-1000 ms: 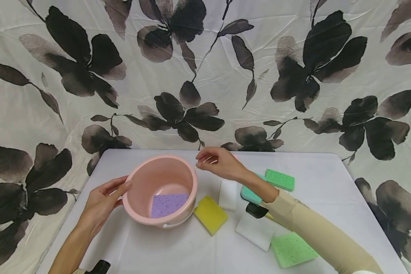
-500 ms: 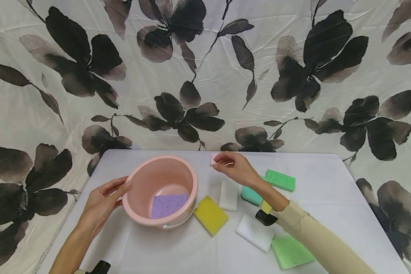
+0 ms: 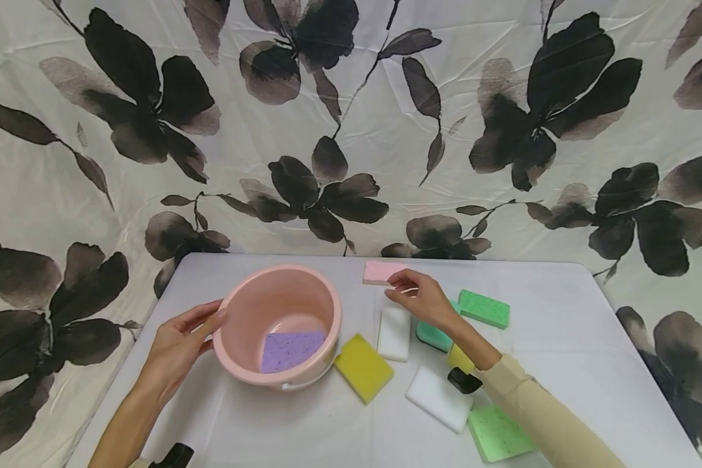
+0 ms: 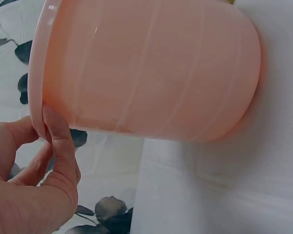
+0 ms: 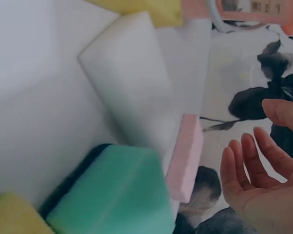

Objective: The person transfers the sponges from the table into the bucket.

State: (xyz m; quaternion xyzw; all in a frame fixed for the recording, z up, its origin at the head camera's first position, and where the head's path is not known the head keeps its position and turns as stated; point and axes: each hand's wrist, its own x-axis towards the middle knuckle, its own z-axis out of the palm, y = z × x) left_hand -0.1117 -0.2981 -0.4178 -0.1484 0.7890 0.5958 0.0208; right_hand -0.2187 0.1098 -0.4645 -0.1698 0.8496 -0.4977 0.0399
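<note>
A pink bucket (image 3: pixel 240 357) stands on the left part of the table, a purple sponge (image 3: pixel 292 351) lying inside on its bottom. My left hand (image 3: pixel 175 348) pinches the bucket's rim between thumb and fingers, which the left wrist view shows closely at the rim (image 4: pixel 37 73). My right hand (image 3: pixel 424 299) hovers with loosely bent fingers, holding nothing. Nearest to it lies a pink sponge (image 3: pixel 380 272) at the table's back edge, partly overlapped by the fingertips in the head view. In the right wrist view the hand (image 5: pixel 263 180) is apart from the pink sponge (image 5: pixel 185 158).
Right of the bucket lie a yellow sponge (image 3: pixel 364 368), a white sponge (image 3: pixel 394 334) and another white sponge (image 3: pixel 440 398). A teal sponge (image 3: pixel 434 336), a green sponge (image 3: pixel 484 309) and a light green sponge (image 3: pixel 499 434) lie farther right. The right forearm partly covers another yellow sponge (image 3: pixel 460 357).
My right hand has moved right, away from the bucket, to beside the pink sponge, which now shows more. The left hand stays at the bucket's rim. The view has shifted slightly.
</note>
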